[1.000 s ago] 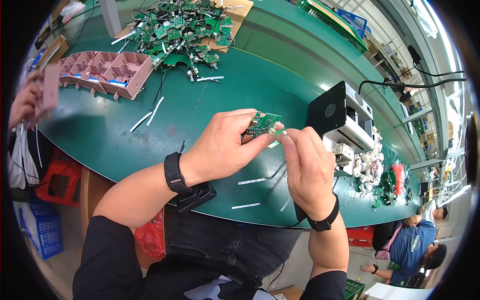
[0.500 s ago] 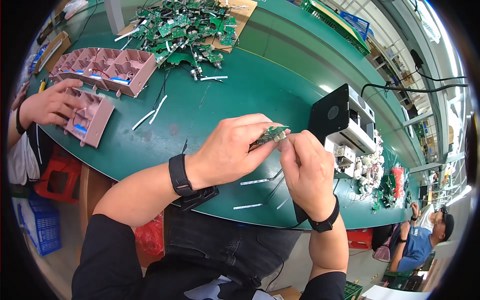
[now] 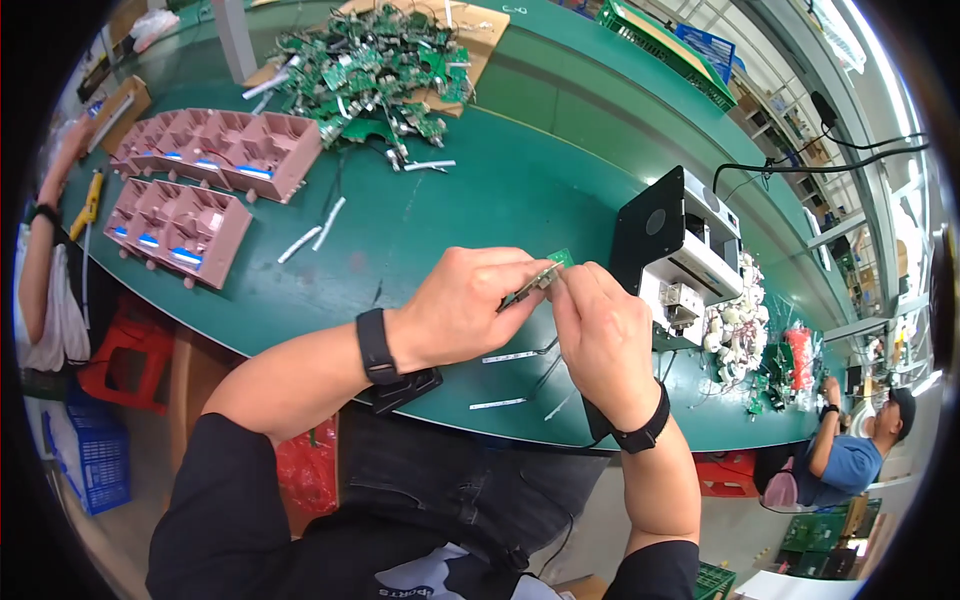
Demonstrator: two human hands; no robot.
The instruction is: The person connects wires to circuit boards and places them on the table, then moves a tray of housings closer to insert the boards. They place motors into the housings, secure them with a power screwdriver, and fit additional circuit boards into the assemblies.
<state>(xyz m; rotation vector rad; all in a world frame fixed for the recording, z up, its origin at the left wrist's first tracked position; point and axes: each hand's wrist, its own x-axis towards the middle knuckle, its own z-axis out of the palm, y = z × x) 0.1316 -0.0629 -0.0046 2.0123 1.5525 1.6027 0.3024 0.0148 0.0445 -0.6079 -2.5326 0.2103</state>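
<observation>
While the left hand (image 3: 470, 300) pinches the green circuit board (image 3: 530, 286), keep it steady; just right of that grip, the right hand (image 3: 610, 335) has fingertips pinched close; go gently, I can't tell what it holds.

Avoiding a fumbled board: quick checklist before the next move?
1. Left hand gripping the board: ok.
2. Right hand at the board's edge: ok.
3. Right hand's hold: cannot tell, fingertips hidden.
4. Leads well away from the right hand: not ok, they lie close by on the table.
5. Pink housings apart from both hands: ok.
6. Co-worker's hand apart from both: ok, far left.
</observation>
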